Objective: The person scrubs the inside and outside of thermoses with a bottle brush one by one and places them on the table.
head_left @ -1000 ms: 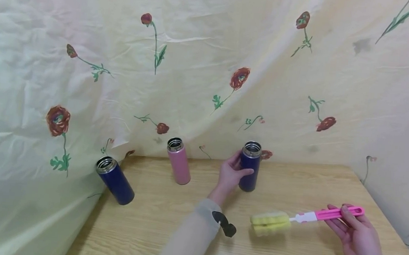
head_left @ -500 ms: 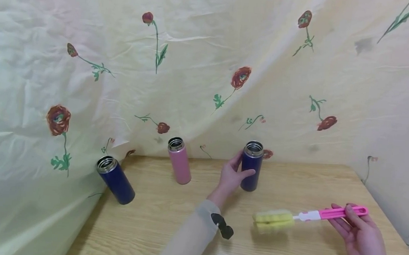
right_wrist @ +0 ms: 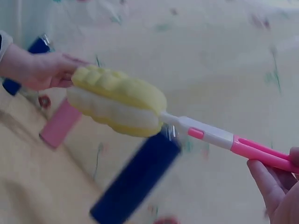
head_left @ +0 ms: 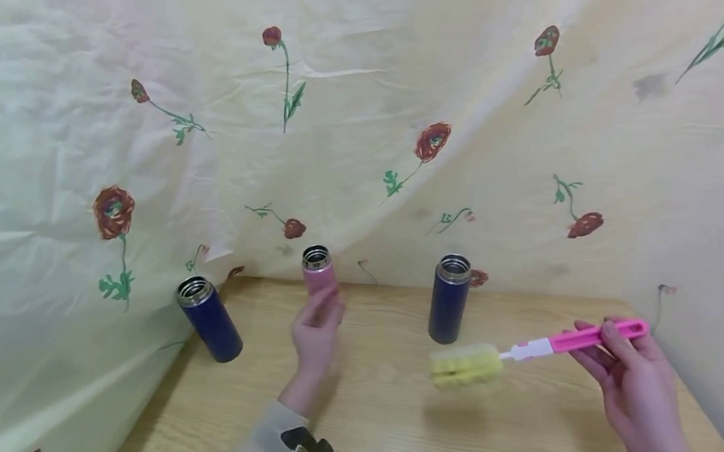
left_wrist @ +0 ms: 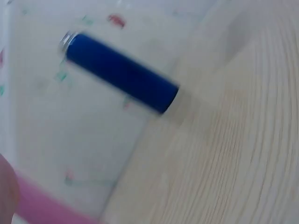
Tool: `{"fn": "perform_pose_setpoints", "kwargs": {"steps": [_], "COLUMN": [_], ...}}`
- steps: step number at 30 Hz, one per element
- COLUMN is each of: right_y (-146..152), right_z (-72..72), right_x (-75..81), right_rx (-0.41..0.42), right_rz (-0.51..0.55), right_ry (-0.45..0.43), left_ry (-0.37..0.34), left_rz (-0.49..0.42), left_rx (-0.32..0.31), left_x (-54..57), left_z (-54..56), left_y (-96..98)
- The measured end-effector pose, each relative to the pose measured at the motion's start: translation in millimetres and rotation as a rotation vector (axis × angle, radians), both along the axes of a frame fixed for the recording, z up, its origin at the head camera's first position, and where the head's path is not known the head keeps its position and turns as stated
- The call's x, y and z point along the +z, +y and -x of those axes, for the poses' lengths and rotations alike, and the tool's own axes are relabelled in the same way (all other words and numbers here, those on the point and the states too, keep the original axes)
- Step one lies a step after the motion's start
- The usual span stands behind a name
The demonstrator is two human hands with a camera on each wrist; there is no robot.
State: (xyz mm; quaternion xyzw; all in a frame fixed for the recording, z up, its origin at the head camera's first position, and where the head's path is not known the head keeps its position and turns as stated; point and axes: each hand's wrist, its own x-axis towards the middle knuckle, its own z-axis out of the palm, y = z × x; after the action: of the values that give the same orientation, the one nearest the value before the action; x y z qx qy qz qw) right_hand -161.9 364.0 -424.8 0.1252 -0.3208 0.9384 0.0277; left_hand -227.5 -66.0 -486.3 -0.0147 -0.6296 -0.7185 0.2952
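Observation:
My right hand (head_left: 639,390) grips the pink handle of a bottle brush (head_left: 466,365), whose yellow and white sponge head points left, above the table. In the right wrist view the sponge (right_wrist: 117,100) fills the middle. My left hand (head_left: 316,339), slightly blurred, is at the pink bottle (head_left: 317,276) and hides its lower part. Its fingers look loosely extended, and whether they touch the bottle is unclear. In the left wrist view a strip of the pink bottle (left_wrist: 46,205) shows beside a fingertip. A dark blue bottle (head_left: 448,307) stands lidless behind the sponge.
Another lidless blue bottle (head_left: 210,324) stands to the left, near the cloth. The flowered cloth (head_left: 358,112) hangs behind and along both sides of the wooden table (head_left: 385,412).
My left hand has let go of the right-hand blue bottle and moved left to the pink one. My right hand has raised the brush and shifted it slightly left.

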Motion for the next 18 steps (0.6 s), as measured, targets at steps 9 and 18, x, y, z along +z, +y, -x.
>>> {"fn": "perform_pose_setpoints", "kwargs": {"steps": [9, 18], "right_y": [-93, -181], "right_z": [36.5, 97.8], "right_x": [105.0, 150.3], "right_rx": [-0.180, -0.305], "right_rz": [-0.261, -0.410], "right_ry": [0.130, 0.168], "left_ry": [-0.153, -0.288], "left_rz": [-0.199, -0.214], "left_rx": [0.077, -0.083], "left_x": [-13.2, -32.8], "left_z": [33.7, 58.0], "left_y": [-62.1, -71.1]}}
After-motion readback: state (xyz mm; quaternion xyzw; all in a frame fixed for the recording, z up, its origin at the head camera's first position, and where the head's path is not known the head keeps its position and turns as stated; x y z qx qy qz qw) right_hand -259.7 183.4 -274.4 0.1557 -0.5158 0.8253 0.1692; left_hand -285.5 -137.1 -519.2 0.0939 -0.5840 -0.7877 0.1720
